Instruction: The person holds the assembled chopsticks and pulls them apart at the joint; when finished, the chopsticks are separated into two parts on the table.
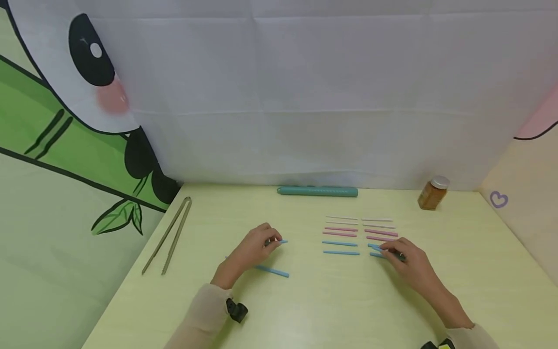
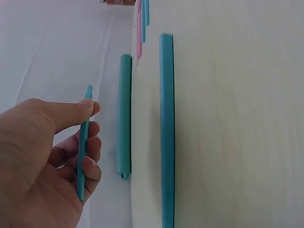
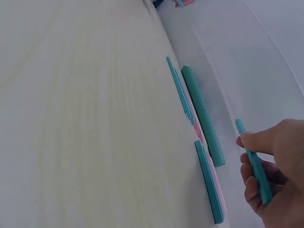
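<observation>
My left hand (image 1: 257,246) pinches a slim blue stick (image 2: 82,147) between thumb and forefinger; the stick has a narrower tip at one end. Below that hand, another blue stick (image 1: 272,271) lies on the table, partly hidden by the wrist. On the right, my right hand (image 1: 414,269) grips a blue stick (image 3: 255,164) with thumb and curled fingers. It hovers over the right column's blue sticks (image 1: 376,255), covering part of them. Beside it, the left column holds blue sticks (image 1: 340,244), pink sticks (image 1: 341,229) and thin white sticks (image 1: 342,217).
A teal ribbed tube (image 1: 317,191) lies along the table's back edge against the white curtain (image 1: 305,97). Metal tongs (image 1: 176,232) rest on the left side. A brown jar (image 1: 433,194) with a grey lid stands at the back right of the pale table (image 1: 305,310).
</observation>
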A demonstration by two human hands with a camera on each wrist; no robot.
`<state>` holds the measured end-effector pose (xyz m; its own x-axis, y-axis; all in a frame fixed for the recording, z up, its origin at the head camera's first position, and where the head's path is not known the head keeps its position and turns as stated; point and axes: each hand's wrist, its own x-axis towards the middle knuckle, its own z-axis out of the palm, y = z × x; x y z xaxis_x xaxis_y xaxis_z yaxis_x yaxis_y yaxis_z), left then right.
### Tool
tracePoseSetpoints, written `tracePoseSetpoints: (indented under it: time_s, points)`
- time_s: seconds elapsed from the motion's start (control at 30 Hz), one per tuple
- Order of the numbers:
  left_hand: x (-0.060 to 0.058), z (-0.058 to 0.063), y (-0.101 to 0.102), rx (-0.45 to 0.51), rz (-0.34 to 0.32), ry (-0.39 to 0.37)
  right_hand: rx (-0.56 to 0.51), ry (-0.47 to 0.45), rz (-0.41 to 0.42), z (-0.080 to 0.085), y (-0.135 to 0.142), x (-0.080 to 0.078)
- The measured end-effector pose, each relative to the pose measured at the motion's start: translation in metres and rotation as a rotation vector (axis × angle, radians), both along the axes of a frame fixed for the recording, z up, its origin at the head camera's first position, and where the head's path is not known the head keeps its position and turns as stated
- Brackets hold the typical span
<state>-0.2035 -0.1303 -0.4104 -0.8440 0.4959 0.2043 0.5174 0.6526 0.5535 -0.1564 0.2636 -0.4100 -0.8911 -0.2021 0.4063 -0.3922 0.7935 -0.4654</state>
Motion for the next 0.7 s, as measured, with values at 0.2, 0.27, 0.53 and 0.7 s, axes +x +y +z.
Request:
tracePoseSetpoints:
  time_s: [0.2, 0.27, 0.53, 0.7]
  points:
    - [0.005, -0.004, 0.052, -0.042, -0.104, -0.022, 0.035, -0.056, 0.011, -0.003, 0.015, 0.008]
    - [0.007, -0.005, 0.070, -0.063, -0.114, -0.029, 0.045, -0.067, 0.025, -0.004, 0.017, 0.010]
    - [0.017, -0.017, 0.128, -0.094, -0.133, -0.054, 0.037, -0.059, 0.102, -0.013, 0.018, 0.010]
    - [0.021, -0.023, 0.147, -0.080, -0.112, -0.033, 0.046, -0.065, 0.101, -0.013, 0.017, 0.011]
